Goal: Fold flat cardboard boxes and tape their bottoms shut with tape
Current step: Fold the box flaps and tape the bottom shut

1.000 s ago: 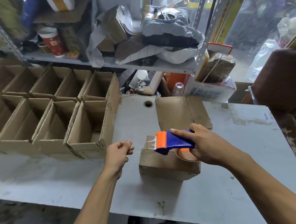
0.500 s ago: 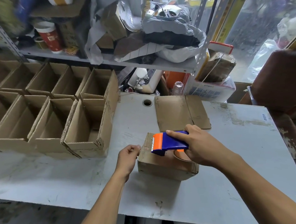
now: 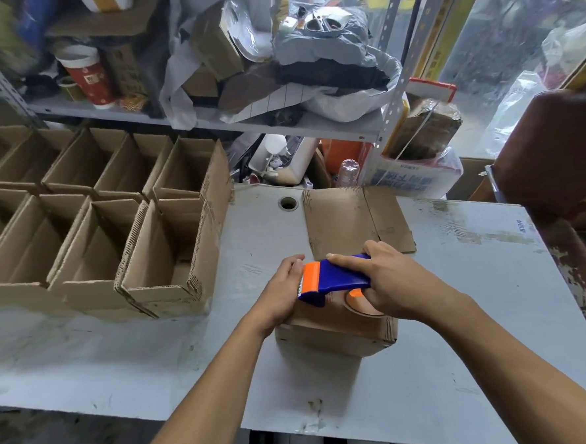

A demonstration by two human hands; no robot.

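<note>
A small folded cardboard box (image 3: 336, 332) lies bottom up on the white table (image 3: 446, 332). My right hand (image 3: 388, 281) grips a blue and orange tape dispenser (image 3: 333, 279) whose tape roll rests on the box's top face. My left hand (image 3: 285, 291) lies against the box's left end, fingers curled beside the dispenser's orange blade end. Whether those fingers pinch the tape end is hidden. A flat cardboard blank (image 3: 350, 221) lies on the table just behind the box.
Several open folded boxes (image 3: 156, 250) stand in rows on the left of the table. A cluttered metal shelf (image 3: 210, 120) runs along the back. A brown chair (image 3: 555, 151) stands at the right. The table has a cable hole (image 3: 287, 203).
My left hand has moved right from the bare table to the box's left end. The dispenser has stayed on the box, shifting slightly left with my right hand.
</note>
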